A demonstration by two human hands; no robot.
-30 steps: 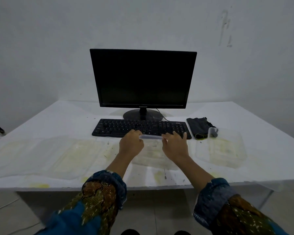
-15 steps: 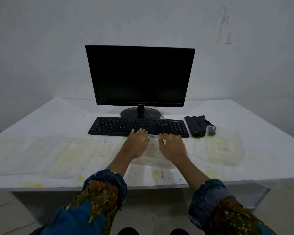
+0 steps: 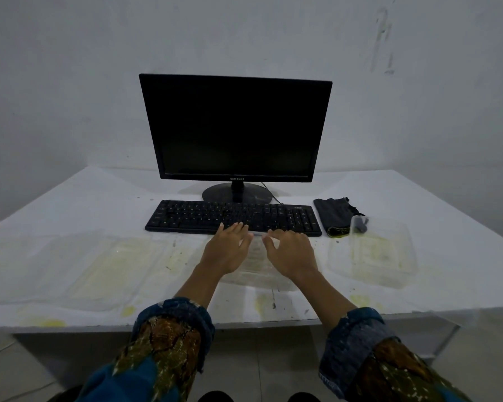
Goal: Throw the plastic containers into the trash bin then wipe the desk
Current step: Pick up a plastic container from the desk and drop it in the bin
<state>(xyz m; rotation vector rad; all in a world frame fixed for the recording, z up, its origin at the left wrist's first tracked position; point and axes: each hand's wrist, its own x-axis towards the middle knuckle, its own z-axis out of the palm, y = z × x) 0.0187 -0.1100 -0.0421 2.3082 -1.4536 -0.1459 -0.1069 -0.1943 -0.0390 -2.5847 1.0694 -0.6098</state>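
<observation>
A clear plastic container point(image 3: 256, 271) with yellowish residue lies on the white desk point(image 3: 447, 227) in front of the keyboard. My left hand point(image 3: 225, 250) and my right hand point(image 3: 291, 253) hover over it side by side, fingers spread and fairly straight, holding nothing. Whether the palms touch the container I cannot tell. A second clear container point(image 3: 372, 256) with a small clear cup point(image 3: 359, 224) at its far corner sits to the right. Flat clear containers point(image 3: 93, 265) with stains lie to the left. A dark cloth point(image 3: 334, 216) lies right of the keyboard.
A black keyboard point(image 3: 192, 217) and a black monitor point(image 3: 235, 129) stand behind my hands. Yellow stains point(image 3: 44, 323) mark the desk's front edge. A grey wall closes the back. The floor shows below the desk.
My hands have let go of the container's far rim and uncurled. The fingers are spread flat above it now.
</observation>
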